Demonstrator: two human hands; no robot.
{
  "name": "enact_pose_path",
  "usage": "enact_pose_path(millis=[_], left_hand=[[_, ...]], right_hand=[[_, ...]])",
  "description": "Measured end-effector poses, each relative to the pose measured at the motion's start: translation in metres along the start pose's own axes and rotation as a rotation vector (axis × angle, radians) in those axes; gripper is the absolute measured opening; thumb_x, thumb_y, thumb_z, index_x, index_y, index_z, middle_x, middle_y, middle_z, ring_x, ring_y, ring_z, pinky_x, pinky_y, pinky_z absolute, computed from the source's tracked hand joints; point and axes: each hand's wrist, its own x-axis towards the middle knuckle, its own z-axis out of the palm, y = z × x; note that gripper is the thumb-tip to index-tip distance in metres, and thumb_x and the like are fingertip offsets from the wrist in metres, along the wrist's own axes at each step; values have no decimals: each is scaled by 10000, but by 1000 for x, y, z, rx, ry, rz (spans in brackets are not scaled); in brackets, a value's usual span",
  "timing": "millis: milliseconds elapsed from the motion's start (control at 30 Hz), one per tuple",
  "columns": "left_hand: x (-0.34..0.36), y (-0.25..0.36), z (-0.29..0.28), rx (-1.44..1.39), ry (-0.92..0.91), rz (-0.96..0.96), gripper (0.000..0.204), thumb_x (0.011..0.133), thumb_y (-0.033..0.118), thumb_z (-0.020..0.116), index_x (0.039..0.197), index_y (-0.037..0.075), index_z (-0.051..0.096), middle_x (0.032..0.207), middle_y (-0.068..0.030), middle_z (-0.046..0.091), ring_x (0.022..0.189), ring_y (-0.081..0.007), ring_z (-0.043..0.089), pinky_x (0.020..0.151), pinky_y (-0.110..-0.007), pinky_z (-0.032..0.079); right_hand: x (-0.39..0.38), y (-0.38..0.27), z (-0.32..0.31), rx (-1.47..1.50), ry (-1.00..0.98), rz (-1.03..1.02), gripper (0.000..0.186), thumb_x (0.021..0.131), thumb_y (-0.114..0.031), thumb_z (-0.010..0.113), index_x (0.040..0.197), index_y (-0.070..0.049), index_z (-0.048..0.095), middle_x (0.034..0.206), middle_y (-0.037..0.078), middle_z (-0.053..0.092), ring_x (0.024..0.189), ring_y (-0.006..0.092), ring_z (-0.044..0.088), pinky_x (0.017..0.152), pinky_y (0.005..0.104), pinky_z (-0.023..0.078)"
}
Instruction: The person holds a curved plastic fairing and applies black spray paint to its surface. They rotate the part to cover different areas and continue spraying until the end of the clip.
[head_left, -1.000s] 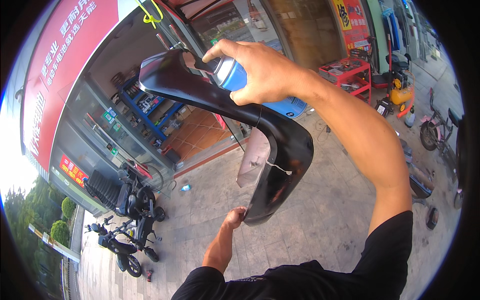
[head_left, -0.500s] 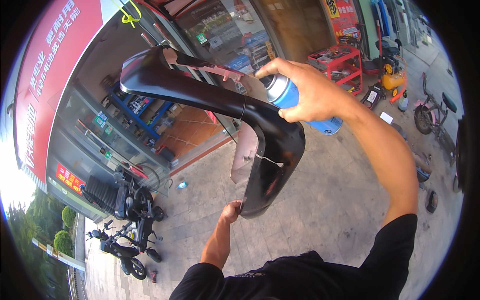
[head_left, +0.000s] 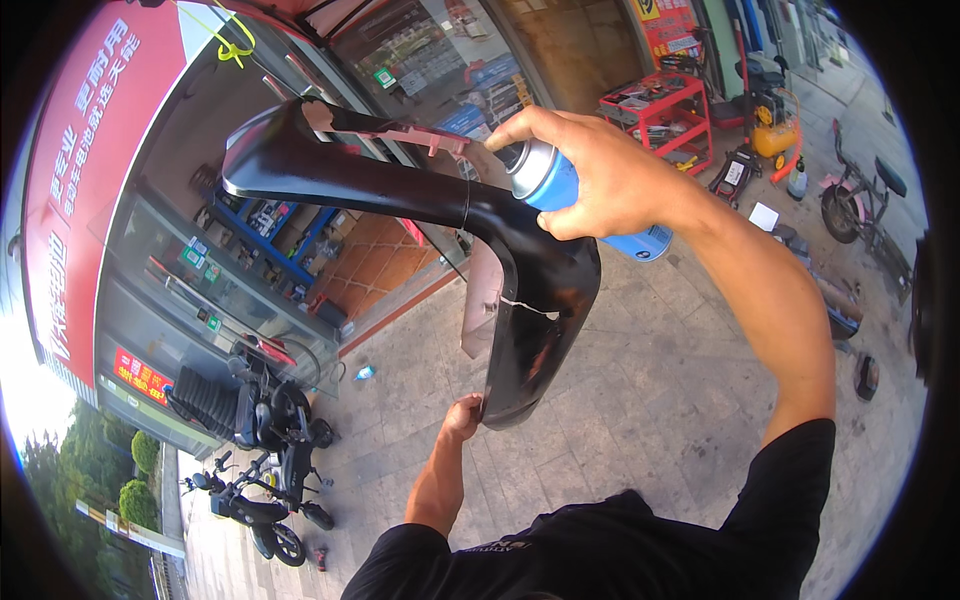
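Note:
A long, bent plastic vehicle panel (head_left: 370, 182), glossy black outside and pinkish on its inner side, is held up in the air. A pale jagged crack crosses its lower section, and a seam line runs round it near the bend. At its bottom tip my left hand (head_left: 463, 416) is closed on the edge. My right hand (head_left: 615, 180) wraps round a blue spray can (head_left: 553, 185) lying almost sideways just above the bend. My index finger rests on the can's black nozzle, which faces the panel's upper arm. No spray can be made out.
Several electric scooters (head_left: 265, 410) stand at the left by the glass shop front. A red tool cart (head_left: 655, 115), a yellow air compressor (head_left: 772, 138) and a pink bicycle (head_left: 842, 212) are at the right. Paving (head_left: 640, 400) lies below, with a small blue-white item (head_left: 364, 373) on it.
The view has turned a little. Panel, spray can and both hands have shifted slightly left in the picture together. Both grips are the same.

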Motion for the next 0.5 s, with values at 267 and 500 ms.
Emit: enact_pose_path(millis=[267, 500], left_hand=[[2, 1, 6, -44, -5, -41, 223, 963, 131, 469, 967, 64, 682, 905, -39, 707, 834, -181, 643, 749, -318, 484], [5, 1, 8, -52, 34, -23, 221, 962, 135, 482, 985, 68, 691, 901, -23, 698, 807, -164, 627, 719, -309, 471]], right_hand=[[-27, 7, -9, -22, -24, 153, 714, 645, -34, 775, 1323, -77, 556, 1312, 143, 626, 1261, 313, 596, 1072, 412, 461], [-13, 1, -3, -41, -10, 117, 711, 650, -79, 755, 1334, -101, 560, 1271, 176, 646, 1202, 353, 615, 1009, 425, 487]])
